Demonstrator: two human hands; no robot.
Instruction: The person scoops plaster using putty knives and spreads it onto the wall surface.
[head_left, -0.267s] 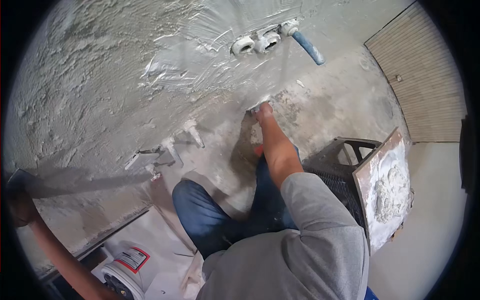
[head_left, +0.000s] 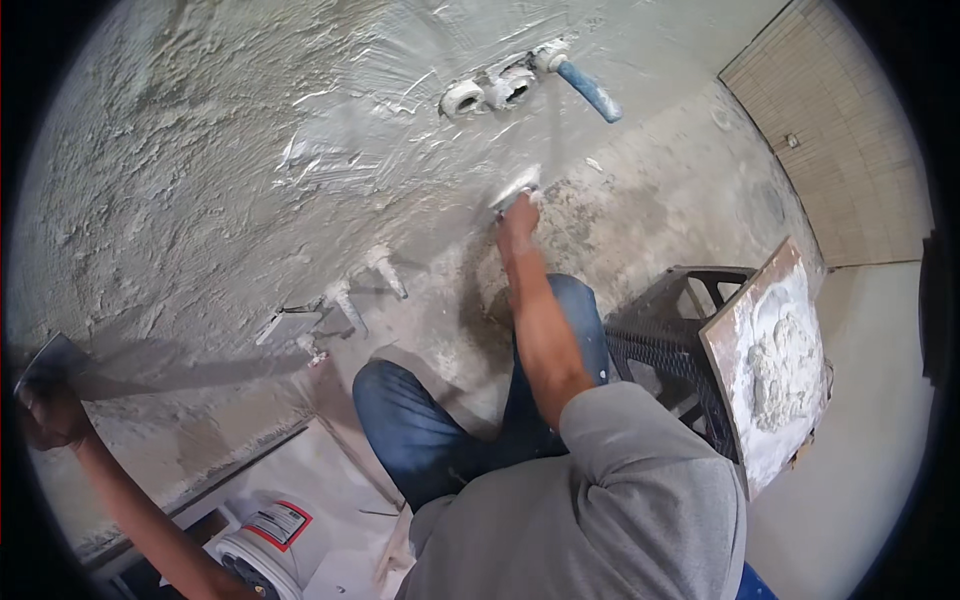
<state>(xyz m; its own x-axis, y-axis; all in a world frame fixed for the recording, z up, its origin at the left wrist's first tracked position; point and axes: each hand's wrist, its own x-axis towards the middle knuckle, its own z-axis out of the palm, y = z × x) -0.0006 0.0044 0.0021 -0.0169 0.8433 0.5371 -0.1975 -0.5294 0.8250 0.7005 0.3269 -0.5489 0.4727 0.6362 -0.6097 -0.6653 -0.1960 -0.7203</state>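
My right hand [head_left: 518, 218] is closed around a trowel [head_left: 520, 188] with white plaster on its blade. The tool is against or just off the bottom of the grey plastered wall [head_left: 200, 200], where it meets the floor; its handle is hidden in my fingers. At the far left, in shadow, my left hand [head_left: 50, 412] is closed on a wide putty knife [head_left: 60, 358], whose flat blade points up beside the wall. White-coated pipe stubs [head_left: 345, 308] stick out low on the wall between my hands.
Higher up, two round pipe openings [head_left: 466, 98] and a blue pipe [head_left: 590, 92] stand out from the wall. To my right a board with a mound of plaster [head_left: 782, 375] leans tilted on a dark plastic crate [head_left: 665, 345]. A white bucket [head_left: 255, 550] stands at lower left.
My right hand has moved a little up along the wall's foot, and more of the white-loaded blade shows. My left hand stays nearly in place. The view has shifted slightly.
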